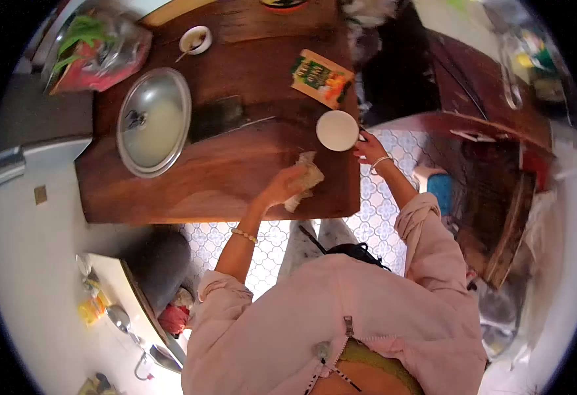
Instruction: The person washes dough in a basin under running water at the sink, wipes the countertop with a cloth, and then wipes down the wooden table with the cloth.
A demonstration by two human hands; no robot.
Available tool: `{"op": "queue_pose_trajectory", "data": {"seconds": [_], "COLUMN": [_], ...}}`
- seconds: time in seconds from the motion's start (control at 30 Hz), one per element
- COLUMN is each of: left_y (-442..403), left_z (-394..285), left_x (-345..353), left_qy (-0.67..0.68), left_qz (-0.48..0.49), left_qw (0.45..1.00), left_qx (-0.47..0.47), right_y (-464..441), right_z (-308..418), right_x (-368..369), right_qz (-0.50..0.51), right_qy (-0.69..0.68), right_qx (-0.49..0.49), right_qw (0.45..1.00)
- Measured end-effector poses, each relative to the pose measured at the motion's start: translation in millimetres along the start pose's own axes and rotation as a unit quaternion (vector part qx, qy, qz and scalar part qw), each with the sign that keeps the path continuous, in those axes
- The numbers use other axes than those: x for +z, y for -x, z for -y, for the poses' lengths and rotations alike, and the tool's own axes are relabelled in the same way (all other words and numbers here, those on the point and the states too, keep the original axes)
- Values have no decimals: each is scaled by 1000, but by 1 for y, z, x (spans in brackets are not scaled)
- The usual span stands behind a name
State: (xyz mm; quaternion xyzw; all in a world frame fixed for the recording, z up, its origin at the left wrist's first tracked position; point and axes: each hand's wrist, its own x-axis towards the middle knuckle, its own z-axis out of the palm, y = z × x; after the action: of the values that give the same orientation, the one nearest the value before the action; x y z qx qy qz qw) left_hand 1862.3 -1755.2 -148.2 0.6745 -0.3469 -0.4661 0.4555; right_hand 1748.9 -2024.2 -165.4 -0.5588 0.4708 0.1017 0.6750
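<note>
My left hand (282, 186) is closed on a crumpled beige cloth (311, 176), which rests on the wooden table (229, 197) near its front edge. At the table's right edge, my right hand (370, 149) grips the handle of a white mug (338, 130). The mug is upright, and its inside looks pale from above. Just behind it lies an orange and green food packet (323, 79) with printed lettering.
An oval dish with a glass lid (154, 123) stands at the left, beside a dark flat rectangular object (217, 117). Farther back are a small white bowl (195, 41) with a utensil and a plastic bag (104, 49). A blue-topped stool (438, 191) stands on the right.
</note>
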Motion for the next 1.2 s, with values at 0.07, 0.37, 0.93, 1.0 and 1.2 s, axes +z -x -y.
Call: {"op": "queue_pose_trajectory", "data": {"seconds": [0.07, 0.37, 0.93, 1.0, 1.2], "left_y": [-18, -110, 154, 177, 213], "left_z": [2, -14, 63, 77, 106], "left_x": [-28, -112, -99, -108, -161], "left_qy": [-148, -602, -597, -640, -643], "left_qz": [-98, -86, 176, 196, 170], "left_qw": [984, 791, 782, 743, 747], "left_qx": [24, -70, 26, 2, 15], "right_y": [-17, -35, -13, -12, -17], "right_z": [1, -6, 17, 16, 15], "right_x": [15, 19, 74, 95, 175], "right_qz": [16, -1, 46, 67, 162], "right_qy": [-33, -80, -31, -16, 22], "right_qx": [13, -13, -43, -35, -12], "right_qw": [999, 997, 998, 997, 986]}}
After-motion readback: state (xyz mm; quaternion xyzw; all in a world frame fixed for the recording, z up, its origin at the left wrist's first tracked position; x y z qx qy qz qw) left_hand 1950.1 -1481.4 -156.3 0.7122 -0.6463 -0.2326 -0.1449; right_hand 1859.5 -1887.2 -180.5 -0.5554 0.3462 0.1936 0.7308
